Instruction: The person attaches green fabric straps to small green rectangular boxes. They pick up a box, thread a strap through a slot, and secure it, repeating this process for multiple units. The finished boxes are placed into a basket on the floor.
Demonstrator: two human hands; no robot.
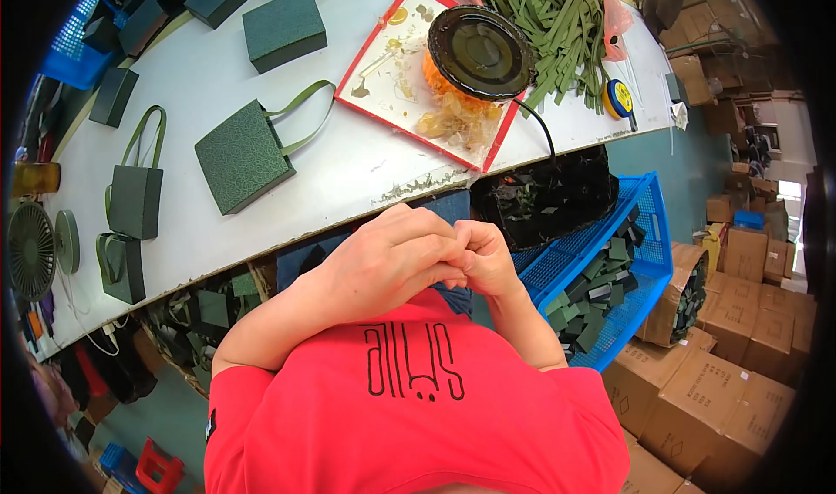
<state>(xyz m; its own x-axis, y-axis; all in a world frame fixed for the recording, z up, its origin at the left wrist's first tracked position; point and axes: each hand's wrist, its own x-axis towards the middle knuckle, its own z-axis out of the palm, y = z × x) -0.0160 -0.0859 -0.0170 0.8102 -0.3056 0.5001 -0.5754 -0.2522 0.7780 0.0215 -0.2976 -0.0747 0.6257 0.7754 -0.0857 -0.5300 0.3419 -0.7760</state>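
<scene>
In front of my chest, by the table's near edge, my two hands meet. My left hand (402, 252) is closed, its fingers curled over against the right one. My right hand (488, 257) is also closed, thumb and fingers pinched together where they touch the left. Whatever they may hold between them is hidden. Nearest on the white table (357, 176) lies a dark green textured box (244, 159) with a green strap handle (306, 115) looping toward the right. Two smaller green boxes with straps, one of them this box (135, 199), stand farther left.
A red-edged tray (366, 54), smeared with glue, carries a round dark pot (481, 51). Behind it lies a heap of green straps (549, 23). More green boxes (285, 28) sit at the back. A blue crate (640, 298) of green pieces and cartons (697, 407) stand right; a fan (31, 250) left.
</scene>
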